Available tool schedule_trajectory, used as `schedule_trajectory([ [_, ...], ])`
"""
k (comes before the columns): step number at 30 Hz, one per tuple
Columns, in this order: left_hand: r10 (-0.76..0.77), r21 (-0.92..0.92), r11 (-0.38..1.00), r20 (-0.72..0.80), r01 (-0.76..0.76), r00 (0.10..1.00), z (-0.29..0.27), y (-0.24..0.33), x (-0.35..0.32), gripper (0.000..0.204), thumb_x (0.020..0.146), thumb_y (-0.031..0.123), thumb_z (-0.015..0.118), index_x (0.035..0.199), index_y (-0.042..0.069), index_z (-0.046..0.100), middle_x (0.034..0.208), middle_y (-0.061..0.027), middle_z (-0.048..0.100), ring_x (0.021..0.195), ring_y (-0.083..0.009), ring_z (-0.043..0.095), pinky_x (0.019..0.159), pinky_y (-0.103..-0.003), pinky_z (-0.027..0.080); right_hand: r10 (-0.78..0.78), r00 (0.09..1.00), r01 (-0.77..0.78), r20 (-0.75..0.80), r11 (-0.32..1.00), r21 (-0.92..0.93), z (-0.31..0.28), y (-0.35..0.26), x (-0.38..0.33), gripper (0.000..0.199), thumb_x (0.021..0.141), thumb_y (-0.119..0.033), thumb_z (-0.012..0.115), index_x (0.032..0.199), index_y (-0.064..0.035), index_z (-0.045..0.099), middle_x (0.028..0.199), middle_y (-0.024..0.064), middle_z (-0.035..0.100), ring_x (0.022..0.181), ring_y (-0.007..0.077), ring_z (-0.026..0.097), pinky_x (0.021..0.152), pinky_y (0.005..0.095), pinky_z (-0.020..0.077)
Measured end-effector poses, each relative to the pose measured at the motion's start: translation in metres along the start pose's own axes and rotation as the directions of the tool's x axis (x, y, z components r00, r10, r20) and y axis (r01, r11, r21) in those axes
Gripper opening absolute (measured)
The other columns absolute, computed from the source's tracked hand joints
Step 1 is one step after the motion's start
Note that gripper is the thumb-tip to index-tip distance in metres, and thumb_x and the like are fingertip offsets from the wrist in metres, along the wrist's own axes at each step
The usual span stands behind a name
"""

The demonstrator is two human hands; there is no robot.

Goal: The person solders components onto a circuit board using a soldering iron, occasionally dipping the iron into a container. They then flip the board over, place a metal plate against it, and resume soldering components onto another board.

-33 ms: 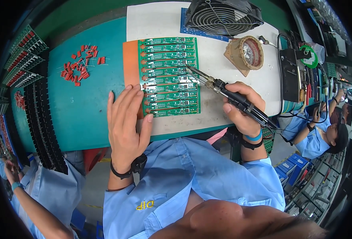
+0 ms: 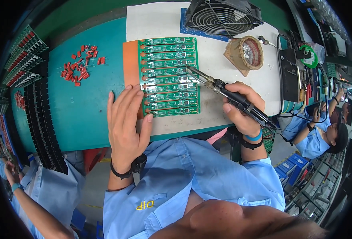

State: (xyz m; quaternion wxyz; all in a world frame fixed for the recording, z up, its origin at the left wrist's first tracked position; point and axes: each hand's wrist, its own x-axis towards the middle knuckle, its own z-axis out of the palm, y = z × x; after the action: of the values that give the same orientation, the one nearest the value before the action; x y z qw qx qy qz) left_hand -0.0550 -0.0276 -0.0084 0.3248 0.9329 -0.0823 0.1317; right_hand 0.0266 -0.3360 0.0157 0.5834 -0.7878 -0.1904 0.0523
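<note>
A panel of several narrow green circuit boards [image 2: 170,88] lies on an orange sheet [image 2: 131,59]. My left hand [image 2: 125,119] rests flat at its lower left corner, fingers stretched out over the sheet and the panel's edge, holding nothing. In my right hand [image 2: 245,107] is a black soldering iron [image 2: 239,102] with a feed tube along its barrel. Its tip points at the right part of the panel, around the middle rows; whether it touches a joint is too small to tell.
Red components with wire leads [image 2: 80,67] are scattered on the green mat [image 2: 92,107]. Behind the panel stands a black fan [image 2: 224,18], and right of it a round brown pot [image 2: 247,53]. Black racks [image 2: 44,119] line the left. Co-workers sit on both sides.
</note>
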Motion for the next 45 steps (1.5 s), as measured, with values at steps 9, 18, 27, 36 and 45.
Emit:
schedule_trajectory([
  [9,-0.022,0.024,0.999,0.0,0.022,1.0,-0.001,0.006,0.0,0.05,0.093,0.011,0.07,0.14,-0.001,0.061,0.143,-0.0189,0.064,0.139,-0.0387,0.057,0.122,-0.061,0.03,-0.019,1.0,0.019,-0.004,1.0,-0.004,-0.006,-0.002,-0.002,0.041,0.086,-0.005,0.079,0.124,0.0057,0.066,0.099,0.0099,0.069,0.086,0.013,0.064,0.08,0.0263,0.0509],
  [18,-0.171,-0.281,0.948,-0.061,0.147,0.983,0.001,0.006,-0.004,0.047,0.099,0.013,0.065,0.142,-0.003,0.058,0.15,-0.0184,0.059,0.144,-0.0344,0.052,0.125,-0.051,0.031,-0.096,0.816,0.031,-0.569,0.992,-0.123,-0.029,0.043,-0.039,0.049,0.093,-0.01,0.075,0.139,0.0012,0.06,0.101,0.0039,0.066,0.085,0.0094,0.058,0.077,0.0246,0.0488],
  [27,0.031,-0.115,0.993,0.168,-0.011,0.985,-0.013,0.02,0.105,0.048,0.112,0.025,0.052,0.152,-0.001,0.052,0.155,-0.0222,0.053,0.144,-0.0299,0.049,0.121,-0.043,0.035,-0.182,0.808,0.24,-0.56,0.97,0.031,-0.035,0.059,-0.025,0.047,0.085,-0.014,0.082,0.129,-0.0057,0.067,0.109,0.008,0.068,0.1,0.0204,0.066,0.087,0.0337,0.0525],
  [36,-0.051,-0.078,0.994,0.296,0.078,0.954,0.031,-0.061,0.146,0.045,0.112,0.018,0.054,0.154,0.002,0.051,0.149,-0.0172,0.054,0.132,-0.0243,0.058,0.112,-0.037,0.044,-0.207,0.804,0.257,-0.558,0.966,0.012,-0.034,0.056,-0.029,0.043,0.083,-0.012,0.083,0.124,-0.0022,0.07,0.105,0.0089,0.07,0.092,0.021,0.067,0.082,0.0335,0.0524],
  [45,-0.024,-0.047,0.998,0.168,0.032,0.985,0.03,-0.045,0.133,0.043,0.11,0.015,0.057,0.151,0.003,0.054,0.136,-0.0168,0.061,0.123,-0.0264,0.059,0.109,-0.038,0.045,-0.28,0.863,0.275,-0.422,0.959,-0.073,-0.035,0.052,-0.023,0.044,0.088,-0.015,0.081,0.127,-0.0001,0.068,0.101,0.0115,0.068,0.088,0.0214,0.065,0.079,0.0329,0.0509],
])
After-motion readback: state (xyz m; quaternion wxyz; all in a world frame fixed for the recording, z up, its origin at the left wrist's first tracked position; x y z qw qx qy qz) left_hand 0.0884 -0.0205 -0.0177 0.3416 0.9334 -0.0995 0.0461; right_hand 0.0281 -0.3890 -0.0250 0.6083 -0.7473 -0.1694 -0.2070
